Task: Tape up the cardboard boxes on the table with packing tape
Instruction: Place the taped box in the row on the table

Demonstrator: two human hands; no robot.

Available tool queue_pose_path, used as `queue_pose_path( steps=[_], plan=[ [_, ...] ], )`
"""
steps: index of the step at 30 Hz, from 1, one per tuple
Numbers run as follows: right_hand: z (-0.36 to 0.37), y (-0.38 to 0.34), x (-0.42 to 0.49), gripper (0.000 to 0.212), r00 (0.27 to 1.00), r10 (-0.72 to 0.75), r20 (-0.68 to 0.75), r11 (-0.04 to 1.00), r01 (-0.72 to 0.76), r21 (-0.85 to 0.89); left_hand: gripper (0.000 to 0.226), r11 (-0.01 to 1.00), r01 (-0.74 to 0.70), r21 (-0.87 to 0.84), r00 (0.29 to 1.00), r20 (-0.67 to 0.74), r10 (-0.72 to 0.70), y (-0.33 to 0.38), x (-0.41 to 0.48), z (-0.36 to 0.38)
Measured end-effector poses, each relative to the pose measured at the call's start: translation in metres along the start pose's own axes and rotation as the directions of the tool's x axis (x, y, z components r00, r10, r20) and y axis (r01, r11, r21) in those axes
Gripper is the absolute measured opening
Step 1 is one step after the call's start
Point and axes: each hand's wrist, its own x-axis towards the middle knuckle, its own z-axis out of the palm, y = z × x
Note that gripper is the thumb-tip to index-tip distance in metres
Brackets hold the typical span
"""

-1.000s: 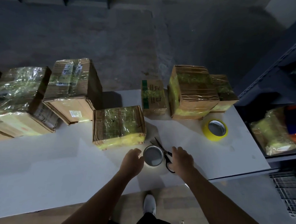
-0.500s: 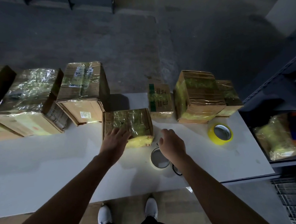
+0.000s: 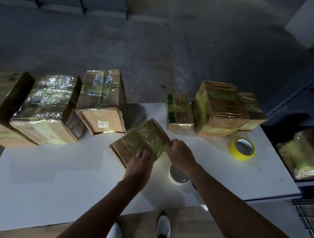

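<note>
A small flat cardboard box (image 3: 139, 139), wrapped in yellowish tape, sits skewed near the middle of the white table (image 3: 57, 184). My left hand (image 3: 141, 164) holds its near edge with fingers on top. At the box's right corner my right hand (image 3: 179, 154) grips it. Behind my right wrist lies a clear tape roll (image 3: 177, 177). A yellow tape roll (image 3: 242, 148) rests further right. The scissors are mostly hidden under my right forearm.
Large taped boxes (image 3: 47, 112) (image 3: 102, 104) stand along the back left. Three smaller taped boxes (image 3: 179, 111) (image 3: 220, 109) (image 3: 252, 112) stand at the back right. A dark shelf (image 3: 300, 154) with a wrapped parcel is beyond the table's right edge.
Both hands left the clear tape roll and scissors, reached forward and took hold of the small box. The box has turned from square-on to skewed.
</note>
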Motion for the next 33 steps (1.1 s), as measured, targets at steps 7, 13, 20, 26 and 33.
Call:
queue_pose_path(
  steps=[7, 13, 20, 26, 33],
  plan=[
    [0.017, -0.020, 0.014, 0.061, 0.998, -0.032, 0.046, 0.999, 0.032, -0.004, 0.028, 0.988, 0.071, -0.134, 0.997, -0.003, -0.072, 0.005, -0.018, -0.011],
    [0.032, -0.047, 0.018, 0.109, 0.986, -0.069, 0.152, 0.998, 0.069, 0.009, 0.038, 0.971, 0.159, -0.179, 0.982, 0.135, -0.136, -0.034, -0.018, -0.016],
    [0.041, -0.073, 0.011, 0.101, 0.993, 0.028, 0.112, 0.991, -0.042, 0.126, 0.067, 0.645, 0.662, -0.381, 0.741, 0.204, -0.640, -0.106, 0.002, -0.018],
    [0.070, -0.090, -0.010, 0.115, 0.975, 0.201, 0.092, 0.941, -0.219, 0.260, 0.069, 0.541, 0.795, -0.275, 0.603, 0.466, -0.648, -0.112, 0.007, 0.002],
    [0.081, -0.097, -0.015, 0.117, 0.959, 0.282, -0.040, 0.900, -0.250, 0.356, 0.077, 0.507, 0.792, -0.338, 0.609, 0.484, -0.628, -0.103, -0.003, 0.011]
  ],
)
